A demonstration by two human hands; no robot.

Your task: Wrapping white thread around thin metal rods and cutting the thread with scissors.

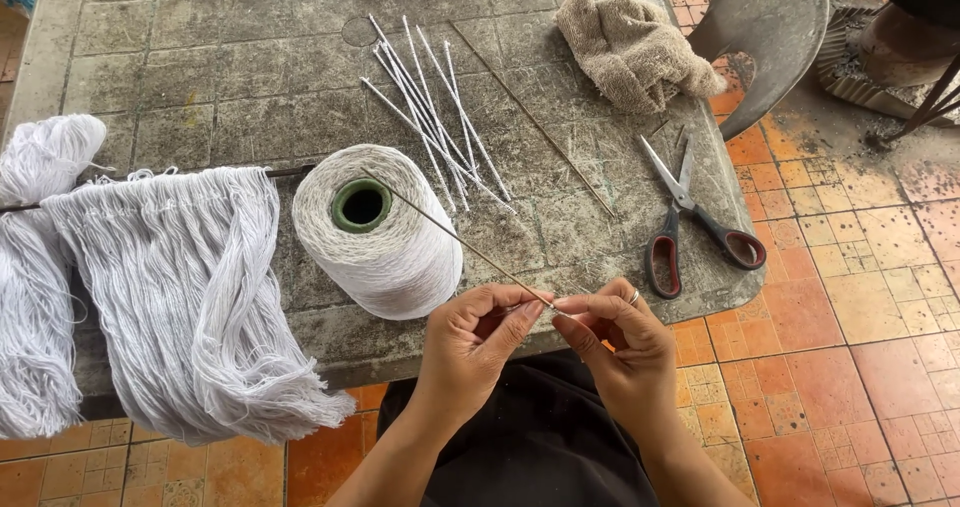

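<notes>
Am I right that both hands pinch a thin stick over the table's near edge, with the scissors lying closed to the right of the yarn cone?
Not quite: the scissors lie open, blades spread, as the head view shows. The rest holds: the left hand and right hand pinch the thin stick over the table edge, right of the yarn cone.

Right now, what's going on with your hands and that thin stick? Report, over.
Left hand and right hand both pinch the thin stick at its near end. Stick slants over the thread cone. Scissors lie open, apart. Nothing in the way.
</notes>
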